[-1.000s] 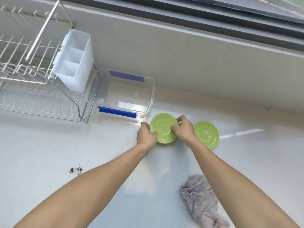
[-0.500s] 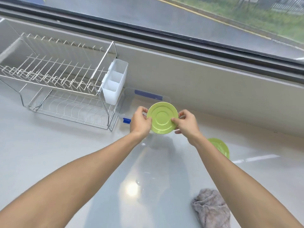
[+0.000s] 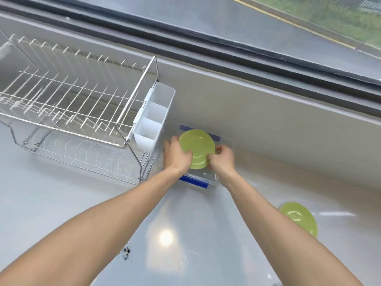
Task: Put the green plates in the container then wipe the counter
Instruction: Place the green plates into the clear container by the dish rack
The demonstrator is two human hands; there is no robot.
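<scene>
Just one head cam, looking forward and down over the table (image 3: 61, 203), close-ish, window (image 3: 268, 27) at 12 o'clock.

Held plate (image 3: 196, 148) over container (image 3: 214, 178), rack (image 3: 68, 112) at left, second plate (image 3: 299, 220) on counter (image 3: 61, 203) at right

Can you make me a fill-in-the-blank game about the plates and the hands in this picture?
1. Both hands, left and right, hold one ____ plate.
2. That plate is over the clear container with ____ clips.
3. The second plate lies on the ____.
4. Dark crumbs lie near the person's ____ arm.

Missing words: green; blue; counter; left
</scene>
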